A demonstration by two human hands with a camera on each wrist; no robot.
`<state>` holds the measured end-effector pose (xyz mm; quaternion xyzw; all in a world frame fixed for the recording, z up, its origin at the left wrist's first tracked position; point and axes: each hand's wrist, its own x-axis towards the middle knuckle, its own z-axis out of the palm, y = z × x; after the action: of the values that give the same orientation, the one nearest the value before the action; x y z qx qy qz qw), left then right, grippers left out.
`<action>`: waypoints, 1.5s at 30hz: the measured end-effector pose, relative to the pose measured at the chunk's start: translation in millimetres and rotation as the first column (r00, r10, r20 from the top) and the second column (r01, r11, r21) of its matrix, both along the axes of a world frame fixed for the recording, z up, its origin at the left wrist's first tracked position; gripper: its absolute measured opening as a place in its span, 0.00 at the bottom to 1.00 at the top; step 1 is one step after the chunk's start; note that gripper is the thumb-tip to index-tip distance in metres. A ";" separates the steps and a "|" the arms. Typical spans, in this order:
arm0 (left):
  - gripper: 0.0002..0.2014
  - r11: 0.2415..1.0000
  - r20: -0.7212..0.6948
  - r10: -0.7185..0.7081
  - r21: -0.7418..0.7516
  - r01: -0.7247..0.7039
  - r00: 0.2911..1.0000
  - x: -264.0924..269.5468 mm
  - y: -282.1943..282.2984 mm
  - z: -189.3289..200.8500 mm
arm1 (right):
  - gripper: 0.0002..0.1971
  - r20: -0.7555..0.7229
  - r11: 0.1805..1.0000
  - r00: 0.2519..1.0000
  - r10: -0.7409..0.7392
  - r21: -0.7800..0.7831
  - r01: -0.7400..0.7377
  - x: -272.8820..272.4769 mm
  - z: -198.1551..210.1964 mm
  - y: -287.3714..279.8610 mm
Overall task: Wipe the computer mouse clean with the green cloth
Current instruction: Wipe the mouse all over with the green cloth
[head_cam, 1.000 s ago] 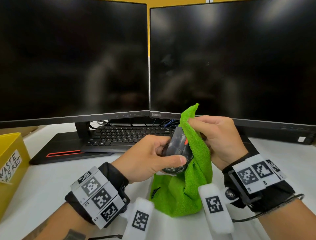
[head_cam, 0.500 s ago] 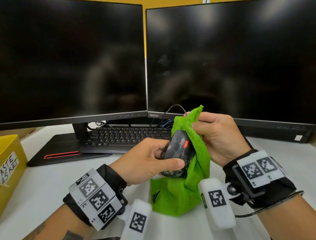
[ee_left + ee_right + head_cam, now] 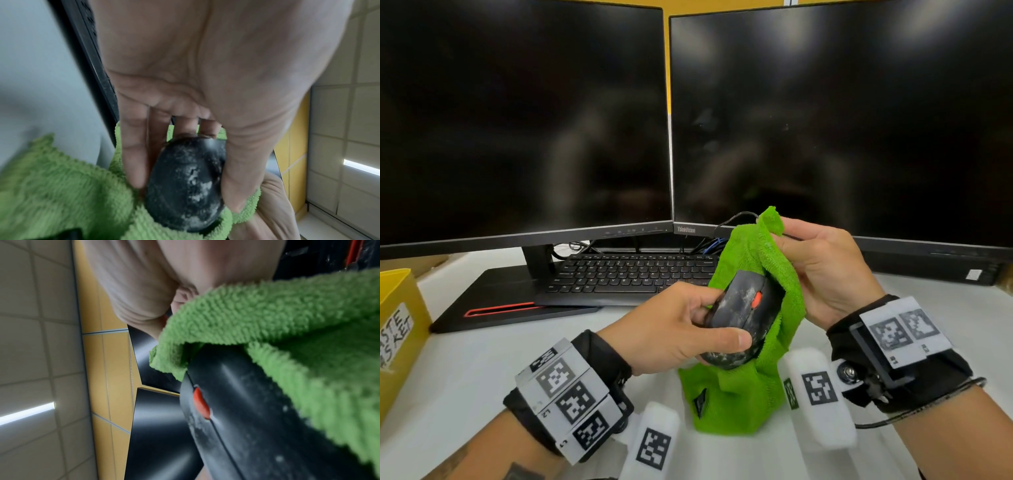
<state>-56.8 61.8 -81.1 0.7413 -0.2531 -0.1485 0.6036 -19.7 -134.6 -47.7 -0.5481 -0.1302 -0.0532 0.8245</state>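
The left hand [image 3: 681, 329] held the dusty mouse [image 3: 743, 322] above the white surface [image 3: 465, 370], its long axis tilted, front toward the monitors [image 3: 825, 120]. The right hand [image 3: 822, 270] pinched the green cloth [image 3: 750, 394] draped behind it.

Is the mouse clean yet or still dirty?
Still dirty. The mouse shows whitish smears beside its red wheel and over its rear, clearest in the left wrist view; its underside is hidden.

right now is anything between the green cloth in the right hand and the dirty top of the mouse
Nothing visible is. The left hand grips the mouse by its sides, leaving the smudged top bare, apart from the thumb across its rear. The green cloth, held by the right hand, already lies against the mouse's right edge.
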 end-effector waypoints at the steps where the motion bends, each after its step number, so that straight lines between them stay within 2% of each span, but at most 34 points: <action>1: 0.12 1.000 -0.003 -0.007 0.003 0.007 1.000 -0.2 0.1 -0.1 | 0.10 -0.007 1.000 1.000 -0.008 0.003 0.008 0.1 0.4 -0.7; 9: 0.12 0.994 -0.010 -0.092 0.065 0.093 0.996 -7.8 -0.6 4.6 | 0.10 -0.090 0.993 0.989 -0.118 -0.003 0.118 2.6 1.1 -3.4; 19: 0.14 0.978 0.025 -0.122 0.171 0.116 0.992 -11.4 5.5 9.4 | 0.10 -0.159 0.988 0.977 -0.144 0.040 0.152 10.6 -1.1 -11.7; 26: 0.11 0.973 -0.001 -0.158 0.169 0.156 0.987 -8.0 29.6 23.1 | 0.15 -0.209 0.998 0.978 -0.016 0.063 0.030 16.7 0.4 -26.3; 30: 0.14 0.955 -0.030 -0.236 0.175 0.238 0.971 -10.1 35.4 26.3 | 0.26 -0.250 0.995 0.968 0.037 0.094 -0.013 20.1 -2.0 -27.3; 34: 0.16 0.930 -0.040 -0.318 0.178 0.320 0.947 -12.7 35.8 27.1 | 0.19 -0.308 0.989 0.951 0.001 0.142 0.044 28.3 -6.2 -34.1; 36: 0.17 0.924 -0.047 -0.347 0.154 0.350 0.937 -13.0 37.2 28.8 | 0.09 -0.323 0.994 0.947 -0.008 0.101 0.042 30.2 -8.1 -34.4; 39: 0.24 0.911 -0.076 -0.397 0.091 0.403 0.915 -13.1 38.9 30.3 | 0.10 -0.351 0.996 0.933 -0.073 0.031 0.090 32.8 -10.7 -32.8; 43: 0.17 0.873 -0.073 -0.485 0.005 0.487 0.871 -17.3 38.2 35.2 | 0.05 -0.404 0.977 0.892 -0.204 -0.033 0.209 33.2 -13.7 -36.8; 45: 0.17 0.870 -0.062 -0.493 -0.043 0.491 0.868 -19.1 39.9 38.1 | 0.06 -0.387 0.973 0.893 -0.228 -0.056 0.224 33.8 -15.1 -44.0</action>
<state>-75.9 101.7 -43.0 0.6388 -0.4138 -0.3204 0.5640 14.1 -178.6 -62.7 -0.5630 0.1012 -0.0376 0.8194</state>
